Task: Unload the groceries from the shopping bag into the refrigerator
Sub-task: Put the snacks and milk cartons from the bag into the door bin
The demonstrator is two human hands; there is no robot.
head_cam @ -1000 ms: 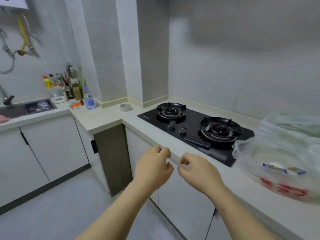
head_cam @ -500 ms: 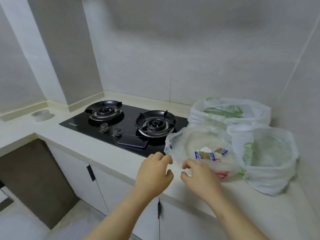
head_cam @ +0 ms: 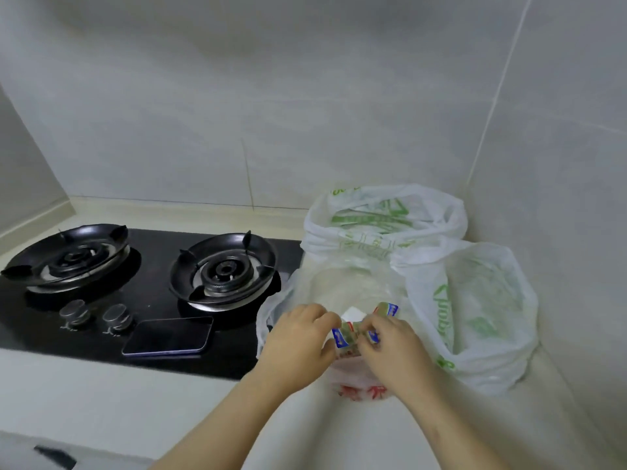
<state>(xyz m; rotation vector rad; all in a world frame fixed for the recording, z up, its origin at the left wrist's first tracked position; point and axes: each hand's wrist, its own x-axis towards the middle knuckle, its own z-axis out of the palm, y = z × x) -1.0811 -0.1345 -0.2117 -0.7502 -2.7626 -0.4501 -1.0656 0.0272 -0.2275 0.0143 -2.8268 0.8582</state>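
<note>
A clear plastic shopping bag with red print low on its front stands on the counter right of the stove. Inside it lie small blue, green and white packs. My left hand and my right hand meet at the bag's near edge, fingers curled and pinching the thin plastic just over the packs. Two white bags with green print stand close by: one behind and one to the right. No refrigerator is in view.
A black two-burner gas hob fills the counter to the left, with a dark phone lying on its front edge beside two knobs. Tiled walls close off the back and right. The pale counter runs along the front.
The view has swung right from the sink corner to the bags. Both hands have moved forward from over the counter edge and taken hold of the clear bag.
</note>
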